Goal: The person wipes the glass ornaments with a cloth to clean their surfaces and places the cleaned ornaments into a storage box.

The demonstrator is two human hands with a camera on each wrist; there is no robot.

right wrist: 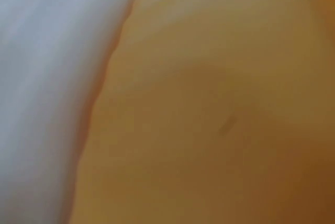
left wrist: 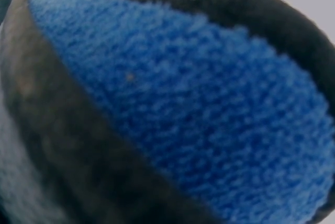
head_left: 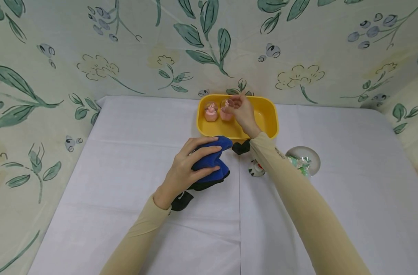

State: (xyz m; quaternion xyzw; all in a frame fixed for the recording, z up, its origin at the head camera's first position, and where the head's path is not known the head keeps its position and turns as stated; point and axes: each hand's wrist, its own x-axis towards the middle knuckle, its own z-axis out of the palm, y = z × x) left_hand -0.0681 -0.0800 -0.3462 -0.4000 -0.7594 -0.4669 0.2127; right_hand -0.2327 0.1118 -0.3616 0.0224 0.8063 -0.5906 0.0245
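In the head view my right hand [head_left: 244, 114] reaches into a yellow tray [head_left: 268, 114] and pinches a small pink snow globe [head_left: 226, 115] by its clear dome. A matching pink snow globe [head_left: 211, 114] stands just left of it in the tray. My left hand [head_left: 181, 166] grips a folded blue cloth [head_left: 214, 164] with black edging, in front of the tray. Blue pile and dark trim of this cloth [left wrist: 193, 98] fill the left wrist view. The right wrist view shows only the blurred yellow tray wall [right wrist: 209, 103] beside white cloth.
Right of the tray lies a large clear globe [head_left: 312, 158] with green and white bits, partly behind my right sleeve [head_left: 298, 191]. A small globe with a figure [head_left: 255, 169] and a black heart-shaped piece [head_left: 241, 147] lie near that forearm. White cloth [head_left: 126, 152] covers the table.
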